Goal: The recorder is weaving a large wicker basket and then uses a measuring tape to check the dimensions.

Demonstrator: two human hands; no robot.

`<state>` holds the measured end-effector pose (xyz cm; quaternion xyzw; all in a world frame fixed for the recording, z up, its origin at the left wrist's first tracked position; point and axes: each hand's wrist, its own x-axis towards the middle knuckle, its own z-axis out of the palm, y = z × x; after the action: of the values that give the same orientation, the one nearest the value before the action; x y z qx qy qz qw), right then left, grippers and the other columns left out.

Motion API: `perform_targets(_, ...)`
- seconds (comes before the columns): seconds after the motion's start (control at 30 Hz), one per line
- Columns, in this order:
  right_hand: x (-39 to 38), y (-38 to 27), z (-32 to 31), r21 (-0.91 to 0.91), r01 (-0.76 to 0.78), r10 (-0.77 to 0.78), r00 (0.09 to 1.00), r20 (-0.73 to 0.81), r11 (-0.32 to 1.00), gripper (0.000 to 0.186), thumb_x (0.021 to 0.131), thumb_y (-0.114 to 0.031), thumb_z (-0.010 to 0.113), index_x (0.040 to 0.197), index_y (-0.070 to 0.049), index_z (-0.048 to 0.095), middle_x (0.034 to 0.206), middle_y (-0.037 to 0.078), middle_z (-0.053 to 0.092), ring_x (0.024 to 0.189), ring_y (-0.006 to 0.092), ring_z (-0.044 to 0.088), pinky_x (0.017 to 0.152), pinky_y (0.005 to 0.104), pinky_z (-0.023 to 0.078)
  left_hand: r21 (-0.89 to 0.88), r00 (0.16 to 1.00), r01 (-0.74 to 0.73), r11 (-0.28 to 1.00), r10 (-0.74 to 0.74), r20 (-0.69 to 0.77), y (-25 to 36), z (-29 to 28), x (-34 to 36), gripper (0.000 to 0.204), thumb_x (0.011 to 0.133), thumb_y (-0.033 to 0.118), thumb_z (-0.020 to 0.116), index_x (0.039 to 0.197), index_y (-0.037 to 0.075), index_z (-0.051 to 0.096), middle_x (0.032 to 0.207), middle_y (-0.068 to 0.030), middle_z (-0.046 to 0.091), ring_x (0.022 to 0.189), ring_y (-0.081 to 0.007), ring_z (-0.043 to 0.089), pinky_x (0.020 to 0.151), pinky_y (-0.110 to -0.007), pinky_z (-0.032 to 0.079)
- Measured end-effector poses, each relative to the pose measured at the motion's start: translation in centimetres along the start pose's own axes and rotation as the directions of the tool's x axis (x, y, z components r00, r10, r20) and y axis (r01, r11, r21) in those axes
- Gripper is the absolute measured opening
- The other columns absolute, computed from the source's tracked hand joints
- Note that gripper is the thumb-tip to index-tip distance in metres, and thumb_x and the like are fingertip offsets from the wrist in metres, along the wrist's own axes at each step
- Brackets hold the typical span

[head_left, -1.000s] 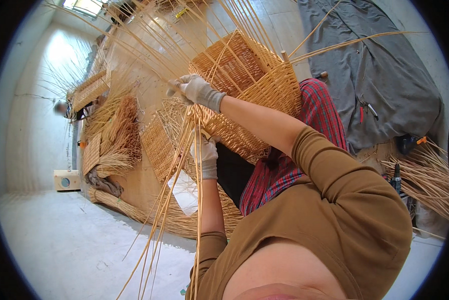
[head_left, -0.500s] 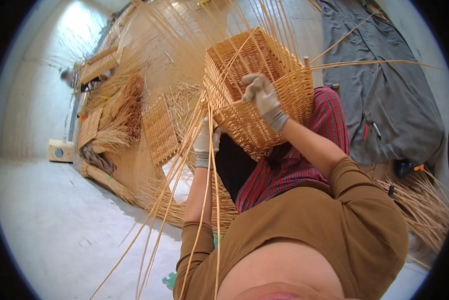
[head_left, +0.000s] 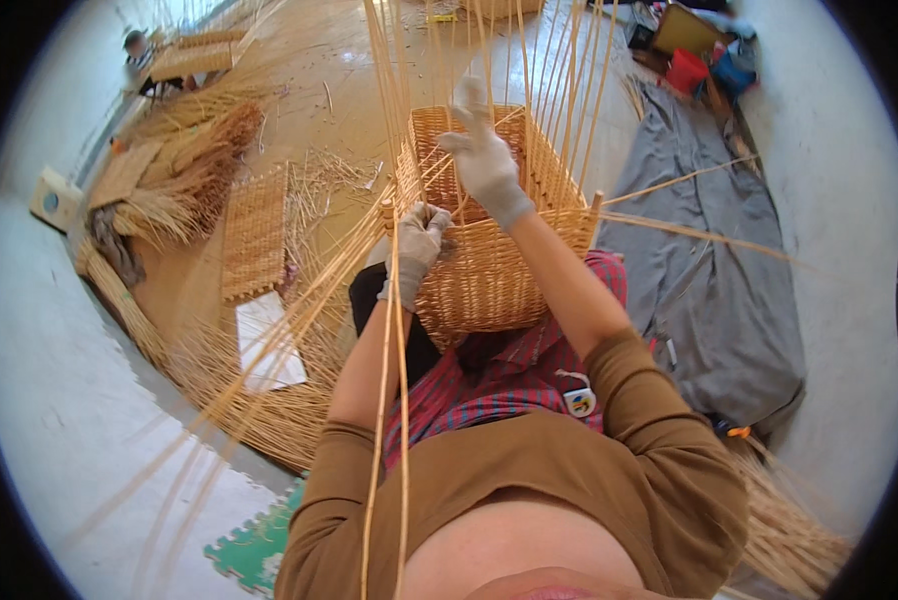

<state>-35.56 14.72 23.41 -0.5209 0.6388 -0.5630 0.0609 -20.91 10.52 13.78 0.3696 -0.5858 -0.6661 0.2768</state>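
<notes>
A rectangular wicker basket (head_left: 499, 275) rests against my lap, its opening facing up and away, with long upright rods rising from its far and right sides. My left hand (head_left: 417, 245), in a pale work glove, is at the near left corner of its rim. Its fingers are closed around a wicker rod (head_left: 422, 180) there, though the exact grip is partly hidden. Above the opening, my gloved right hand (head_left: 487, 165) is raised with fingers stretched out and thumb apart, holding nothing. Long loose rods (head_left: 377, 450) run from the left corner down past my left arm.
A woven panel (head_left: 256, 235), a white sheet (head_left: 267, 345) and heaps of rods (head_left: 234, 415) lie to the left. Grey cloth (head_left: 709, 260) covers the floor at right, with a red bucket (head_left: 686, 70) beyond. Another person (head_left: 139, 50) is at far left.
My right hand has lifted off the rim, its fingers now extended. My left hand has come up from beside the basket to the rim corner. The basket sits squarer before me; the view has shifted.
</notes>
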Motion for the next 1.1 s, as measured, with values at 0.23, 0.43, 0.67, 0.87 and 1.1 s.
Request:
perform_targets(0.23, -3.7, 1.6, -3.7, -0.280, 0.401, -0.355, 0.913, 0.202, 0.872, 0.089, 0.088, 0.013, 0.051, 0.161, -0.030, 0.022, 0.157, 0.014, 0.040, 0.136, 0.0400, 0.048, 0.100, 0.0382, 0.055, 0.037, 0.999, -0.016, 0.999, 0.015, 0.037, 1.8, 1.8, -1.5, 0.010, 0.101, 0.012, 0.062, 0.099, 0.003, 0.061, 0.082, -0.0027, 0.064, 0.062, -0.0121, 0.063, 0.055, -0.029, 0.058)
perform_targets(0.43, 0.9, -3.0, -1.1, 0.555, 0.111, -0.029, 0.988, -0.154, 0.825, 0.076, 0.098, 0.003, 0.049, 0.162, -0.025, 0.018, 0.168, 0.011, 0.013, 0.145, 0.0360, 0.035, 0.098, 0.0350, 0.056, 0.098, 0.992, -0.114, 0.989, 0.118, -0.034, -2.0, 0.4, 1.6, 0.009, 0.098, 0.012, 0.067, 0.098, 0.003, 0.064, 0.086, -0.0025, 0.068, 0.075, -0.0124, 0.065, 0.061, -0.031, 0.061)
perform_targets(0.67, -14.3, 8.5, -9.3, 0.633, -0.096, 0.321, 0.913, -0.252, 0.768, 0.022, 0.105, -0.010, 0.053, 0.127, -0.008, 0.054, 0.104, 0.007, 0.068, 0.083, 0.0121, 0.065, 0.077, 0.0263, 0.056, 0.367, 0.830, -0.370, 0.853, 0.481, -0.282, 0.6, 4.4, -3.4, 0.037, 0.092, 0.004, 0.071, 0.126, 0.007, 0.057, 0.098, -0.0032, 0.071, 0.093, -0.0177, 0.067, 0.081, -0.032, 0.057)
perform_targets(0.87, -7.8, 4.3, -8.7, -0.093, 0.063, -0.083, 0.971, -0.226, 0.994, 0.030, 0.100, -0.002, 0.056, 0.127, -0.011, 0.062, 0.118, 0.007, 0.068, 0.091, 0.0133, 0.067, 0.074, 0.0278, 0.058, 0.166, 0.978, 0.143, 0.976, -0.165, 0.130, 2.5, 8.4, -0.2, 0.031, 0.102, 0.034, 0.060, 0.104, 0.003, 0.065, 0.083, -0.0066, 0.066, 0.063, -0.0139, 0.068, 0.055, -0.031, 0.057)
perform_targets(1.1, -7.2, 6.9, -11.0, 0.202, 0.235, -0.124, 0.886, -0.446, 0.951, 0.032, 0.100, 0.000, 0.053, 0.131, -0.009, 0.057, 0.103, 0.011, 0.066, 0.083, 0.0141, 0.065, 0.072, 0.0273, 0.053, 0.176, 1.000, 0.010, 0.984, -0.008, -0.015, 1.1, 9.4, -0.9, 0.033, 0.101, 0.036, 0.063, 0.093, 0.004, 0.066, 0.060, -0.0020, 0.058, 0.050, -0.0114, 0.058, 0.049, -0.030, 0.050)
